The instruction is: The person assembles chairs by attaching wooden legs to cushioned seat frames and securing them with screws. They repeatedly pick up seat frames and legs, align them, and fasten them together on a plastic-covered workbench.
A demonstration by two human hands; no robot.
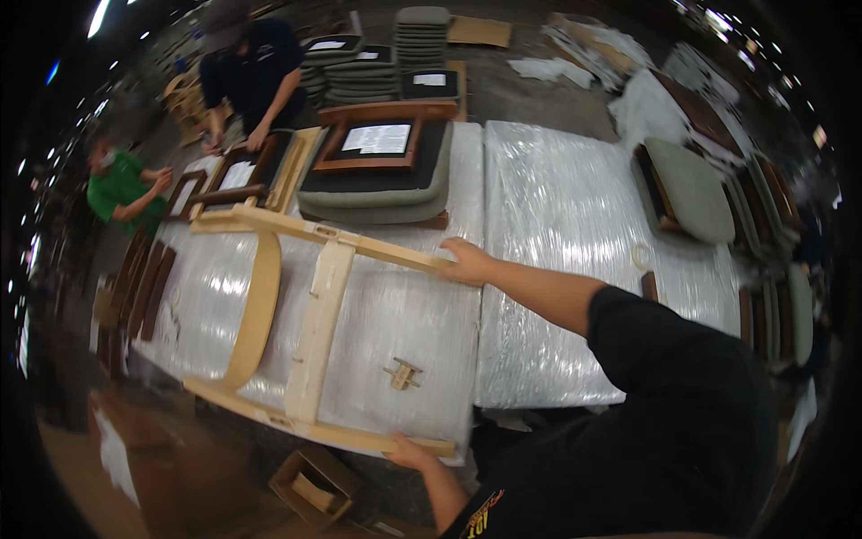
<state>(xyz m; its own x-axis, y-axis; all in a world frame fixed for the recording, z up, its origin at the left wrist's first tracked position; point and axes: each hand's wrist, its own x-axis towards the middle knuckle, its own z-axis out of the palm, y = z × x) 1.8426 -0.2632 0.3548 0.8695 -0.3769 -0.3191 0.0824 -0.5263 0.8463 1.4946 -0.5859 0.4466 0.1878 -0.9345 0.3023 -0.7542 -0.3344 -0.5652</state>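
A single head-worn fisheye view is offered, aimed steeply down and forward over the plastic-wrapped white table (539, 207). The pale bare-wood chair frame (314, 305) is seen close below; the far workshop floor is curved toward the darkened rim.

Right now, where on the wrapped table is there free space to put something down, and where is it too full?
The free patch is the wrapped right panel, between the right hand and the green cushion. A smaller patch lies inside the wooden frame, around the small wooden piece. It is crowded at the far edge, under the stacked cushions. The left hand grips the frame's near rail.
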